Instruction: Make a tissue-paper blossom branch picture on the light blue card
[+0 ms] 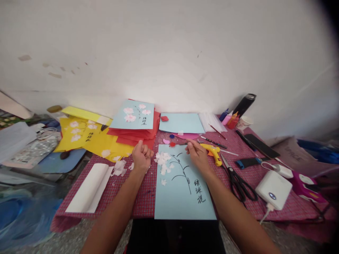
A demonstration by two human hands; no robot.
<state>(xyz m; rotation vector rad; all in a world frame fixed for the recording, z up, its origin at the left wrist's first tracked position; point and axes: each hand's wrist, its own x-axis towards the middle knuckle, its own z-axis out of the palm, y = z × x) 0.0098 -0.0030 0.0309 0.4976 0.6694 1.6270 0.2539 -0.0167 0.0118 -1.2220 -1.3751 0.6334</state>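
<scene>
In front of me a light blue sheet (174, 204) lies flat, with a black painted branch (181, 165) and black characters (198, 192) on it. White torn paper petals (162, 160) cluster at its upper left. My left hand (142, 155) is curled closed just left of those petals, and what it may hold is hidden. Over the sheet's upper right edge is my right hand (197, 153), its fingers drawn together; I cannot make out anything between them. Paint palette wells (172, 144) in red, pink and blue sit between the hands, beyond the sheet. White paper scraps (119, 168) lie left of my left hand.
On the right are a yellow glue gun (215, 153), black scissors (238, 183), a white power box (274, 189) and paint bottles (233, 120). Finished flower cards (134, 116) and yellow sheets (100, 141) lie back left. A folded white paper (90, 187) rests near the front edge.
</scene>
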